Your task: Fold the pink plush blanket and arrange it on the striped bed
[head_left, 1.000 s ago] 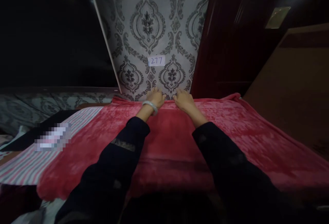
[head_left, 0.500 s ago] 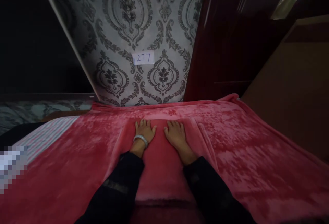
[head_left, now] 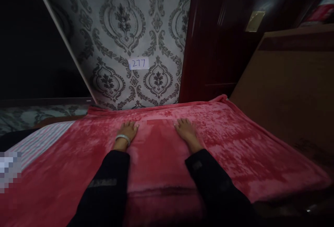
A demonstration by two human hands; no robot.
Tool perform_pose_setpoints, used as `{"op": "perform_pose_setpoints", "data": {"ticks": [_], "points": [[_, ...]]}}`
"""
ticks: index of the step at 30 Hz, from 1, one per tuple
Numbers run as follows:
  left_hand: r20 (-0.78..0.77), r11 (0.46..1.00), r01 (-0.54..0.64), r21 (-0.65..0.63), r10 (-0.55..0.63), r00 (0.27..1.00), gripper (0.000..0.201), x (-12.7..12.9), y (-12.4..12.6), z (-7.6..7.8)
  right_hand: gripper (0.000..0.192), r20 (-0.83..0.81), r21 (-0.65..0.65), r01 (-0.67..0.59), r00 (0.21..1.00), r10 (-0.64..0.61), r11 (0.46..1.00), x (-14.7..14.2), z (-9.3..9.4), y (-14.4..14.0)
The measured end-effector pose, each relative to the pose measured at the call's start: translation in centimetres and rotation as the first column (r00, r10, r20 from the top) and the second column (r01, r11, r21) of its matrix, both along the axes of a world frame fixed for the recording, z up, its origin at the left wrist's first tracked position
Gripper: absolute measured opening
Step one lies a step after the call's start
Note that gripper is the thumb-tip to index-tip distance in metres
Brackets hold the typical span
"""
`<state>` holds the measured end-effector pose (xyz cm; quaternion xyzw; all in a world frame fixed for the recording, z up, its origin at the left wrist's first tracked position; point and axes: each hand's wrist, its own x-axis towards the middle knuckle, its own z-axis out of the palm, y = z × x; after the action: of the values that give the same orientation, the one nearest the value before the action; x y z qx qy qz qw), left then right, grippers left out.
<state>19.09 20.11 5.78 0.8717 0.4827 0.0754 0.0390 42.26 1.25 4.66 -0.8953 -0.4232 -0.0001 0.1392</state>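
Head view shows the left hand point(head_left: 127, 130) and right hand point(head_left: 184, 129) flat, fingers spread, on the red blanket point(head_left: 235, 143); even outward pressure would smooth it best.

A small white rectangular paper label point(head_left: 138, 63) carries the handwritten number "277" in dark ink. It is stuck on the grey wall panel with a dark damask pattern point(head_left: 122, 29), low down between two of the ornamental medallions. A pale strip on the dark left sleeve point(head_left: 102, 182) may bear lettering, but it is too dim and blurred to read. No other writing is legible.
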Motion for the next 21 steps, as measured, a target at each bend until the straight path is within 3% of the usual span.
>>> {"op": "perform_pose_setpoints", "data": {"ticks": [5,9,14,18,21], "points": [[0.115,0.996,-0.072,-0.047,0.077,0.990,0.060,-2.3,1.4,-1.7,0.057,-0.090,0.047,0.059,0.994,-0.055,0.997,3.0,-2.8,-1.2],[0.132,0.989,-0.127,-0.074,0.135,0.982,0.057,-2.2,1.2,-1.7,0.058,-0.100,0.063,0.045,0.994,-0.038,0.997,3.4,-3.8,-1.0],[0.149,0.990,-0.083,-0.112,0.100,0.984,0.054,-2.6,0.9,-0.3,0.056,-0.118,0.070,0.036,0.993,-0.028,0.997,3.1,-2.8,-1.3],[0.150,0.989,-0.037,-0.145,0.058,0.987,0.055,-4.1,0.6,1.9,0.056,-0.142,0.045,0.057,0.989,-0.050,0.997,2.4,-0.8,-3.0],[0.121,0.989,-0.056,-0.136,0.073,0.990,0.065,-5.0,-2.1,3.3,0.059,-0.074,0.060,0.079,0.994,-0.074,0.995,-0.4,0.7,-5.5]]}}
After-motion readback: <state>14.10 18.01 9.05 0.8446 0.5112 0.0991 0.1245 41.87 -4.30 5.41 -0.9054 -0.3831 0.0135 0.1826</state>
